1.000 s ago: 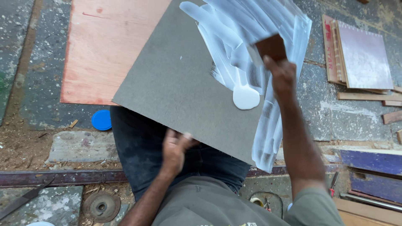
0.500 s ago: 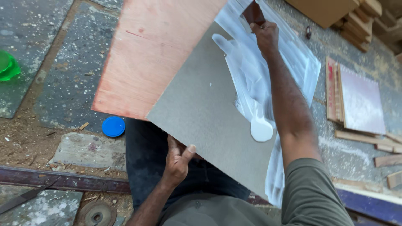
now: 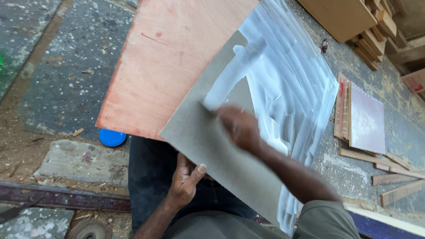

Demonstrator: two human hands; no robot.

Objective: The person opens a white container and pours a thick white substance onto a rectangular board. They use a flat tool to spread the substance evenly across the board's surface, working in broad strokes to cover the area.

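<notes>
A grey sheet point(image 3: 221, 150) lies tilted over my lap, partly on a reddish plywood board point(image 3: 172, 57). White glue point(image 3: 287, 84) is smeared in streaks across the sheet's far and right parts. My right hand point(image 3: 237, 126), blurred by motion, sweeps over the sheet near its middle; the brown spreader it held earlier is hidden or lost in the blur. My left hand point(image 3: 186, 181) grips the sheet's near edge from below, thumb on top.
A blue round lid point(image 3: 111, 137) lies on the spattered floor left of my knee. Stacked boards and strips point(image 3: 363, 119) sit at the right, wooden blocks point(image 3: 358, 22) at the top right. A rusty metal rail point(image 3: 62, 197) crosses the lower left.
My right hand swept from the sheet's far edge back toward its middle, spreading the white glue blob into streaks. The left hand kept its hold on the near edge.
</notes>
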